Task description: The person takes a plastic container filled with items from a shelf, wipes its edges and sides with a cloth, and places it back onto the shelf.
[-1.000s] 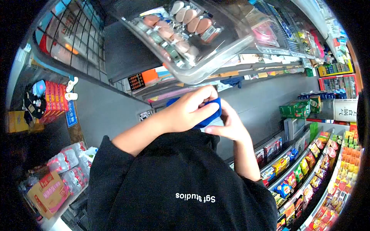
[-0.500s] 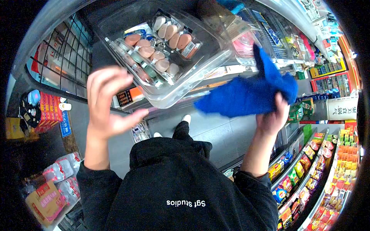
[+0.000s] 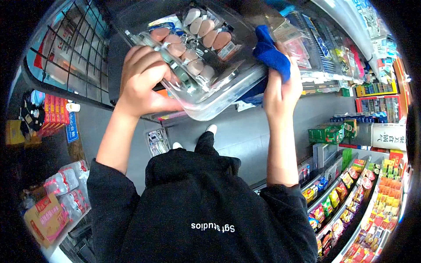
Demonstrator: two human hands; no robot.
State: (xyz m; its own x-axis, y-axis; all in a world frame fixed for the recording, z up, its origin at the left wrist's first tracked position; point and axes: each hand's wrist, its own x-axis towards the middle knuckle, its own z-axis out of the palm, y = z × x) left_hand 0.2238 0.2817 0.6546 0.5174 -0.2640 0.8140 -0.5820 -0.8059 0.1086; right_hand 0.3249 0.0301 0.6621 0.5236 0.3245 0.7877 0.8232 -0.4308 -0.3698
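Note:
A clear plastic bin (image 3: 206,107) is tilted in front of me, holding several packs of oval pinkish and grey pads (image 3: 206,28) on cards. My left hand (image 3: 147,81) is closed over the bin's left edge, fingers inside and thumb beneath. On the right, my right hand (image 3: 283,85) grips a blue cloth (image 3: 272,52) that lies over the bin's right rim. Part of the cloth hangs down beside the bin's outer wall. The fingertips of my right hand are partly hidden by the cloth.
A black wire grid (image 3: 66,57) stands at the left. Clear trays (image 3: 302,48) of stationery line the shelf to the right. Snack shelves (image 3: 337,197) stand at lower right, bottled water packs (image 3: 66,184) and a cardboard box (image 3: 46,219) at lower left.
My left hand has moved onto the bin's edge and closed on it. My right hand has carried the blue cloth up and left to the bin's right rim.

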